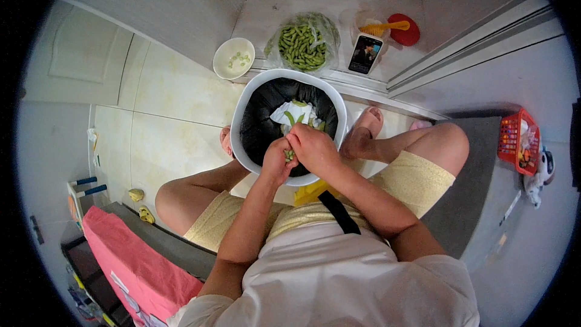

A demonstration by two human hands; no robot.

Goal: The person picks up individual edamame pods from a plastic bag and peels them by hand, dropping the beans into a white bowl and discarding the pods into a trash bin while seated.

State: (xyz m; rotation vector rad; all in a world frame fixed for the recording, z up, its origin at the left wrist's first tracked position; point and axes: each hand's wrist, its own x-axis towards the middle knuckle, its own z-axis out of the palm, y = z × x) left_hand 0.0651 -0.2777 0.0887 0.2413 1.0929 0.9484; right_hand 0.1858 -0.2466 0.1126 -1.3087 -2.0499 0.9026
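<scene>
Both my hands meet over a white bin (344, 122) lined with a black bag (254, 109), which stands between my legs. My left hand (277, 162) is curled closed around several green edamame pieces (290, 155), visible at its palm; whether they are pods or loose beans, I cannot tell. My right hand (313, 149) is closed too, its fingertips pressed against the left hand's fingers and hiding whatever they pinch. Just beyond the fingers are green pods (290, 118) and crumpled white paper (281, 113) in the bin.
Beyond the bin are a clear bag of edamame pods (301, 45), a white bowl (222, 65) with a few shelled beans (240, 59), a propped phone (365, 53), a yellow comb (387, 26) and a red round thing (407, 31). A red basket (511, 139) sits at right, pink cloth (136, 266) at left.
</scene>
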